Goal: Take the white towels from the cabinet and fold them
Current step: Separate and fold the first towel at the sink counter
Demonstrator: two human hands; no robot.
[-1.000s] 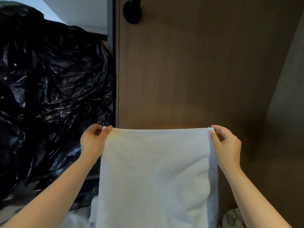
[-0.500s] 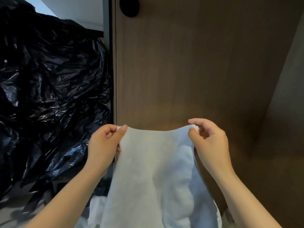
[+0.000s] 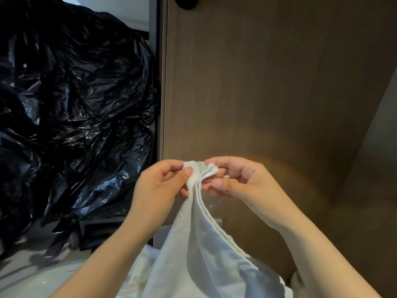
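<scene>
A white towel hangs in front of me, folded lengthwise, its two top corners brought together. My left hand pinches one corner between thumb and fingers. My right hand pinches the other corner right beside it, the two hands almost touching. The towel's lower part drapes down out of view at the bottom edge. Behind it stands the brown wooden cabinet door, with a black round knob at the top.
Large black plastic bags fill the left side, beside the cabinet's edge. More white cloth lies bunched low under the towel. A pale floor strip shows at the lower left.
My hands have moved toward each other, from holding the towel stretched wide to bringing its top corners together. The towel now hangs folded in half and narrower.
</scene>
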